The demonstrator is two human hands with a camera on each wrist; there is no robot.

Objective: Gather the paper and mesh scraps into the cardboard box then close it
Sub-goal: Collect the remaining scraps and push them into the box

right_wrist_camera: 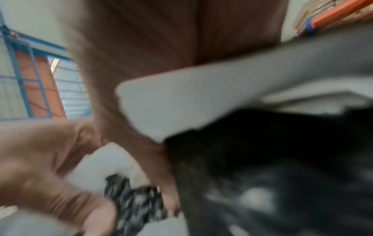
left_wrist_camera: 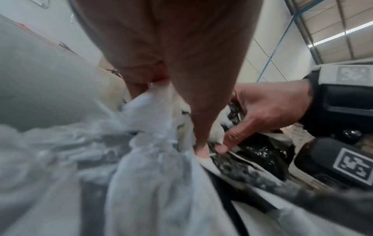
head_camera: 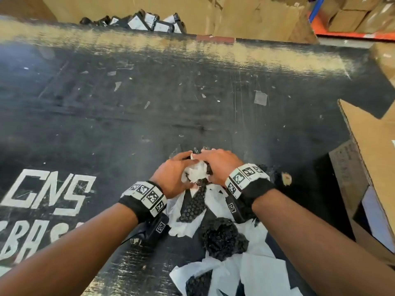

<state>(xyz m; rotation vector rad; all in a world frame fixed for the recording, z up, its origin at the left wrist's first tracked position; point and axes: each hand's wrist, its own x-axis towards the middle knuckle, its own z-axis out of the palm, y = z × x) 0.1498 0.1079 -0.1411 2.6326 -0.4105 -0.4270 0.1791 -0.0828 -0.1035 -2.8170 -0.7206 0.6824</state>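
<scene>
On the black table [head_camera: 128,116] my left hand [head_camera: 174,173] and right hand [head_camera: 219,165] meet, fingers curled round one wad of white paper and black mesh scraps [head_camera: 197,173]. The left wrist view shows my left hand [left_wrist_camera: 181,79] pinching crumpled paper [left_wrist_camera: 141,159], with the right hand [left_wrist_camera: 268,108] opposite it. Blurred in the right wrist view, my right hand [right_wrist_camera: 141,71] holds paper [right_wrist_camera: 181,103] and mesh [right_wrist_camera: 137,202]. More paper pieces [head_camera: 256,272] and a black mesh clump [head_camera: 223,238] lie between my forearms. The cardboard box [head_camera: 372,159] stands at the right edge.
Small loose scraps, one a grey square [head_camera: 260,98], dot the table's middle. Black-and-white packets [head_camera: 149,22] are heaped beyond the far edge, with cardboard sheets [head_camera: 245,16] behind them. Shelving with boxes [head_camera: 352,16] is at the far right. White lettering [head_camera: 49,193] marks the table's left.
</scene>
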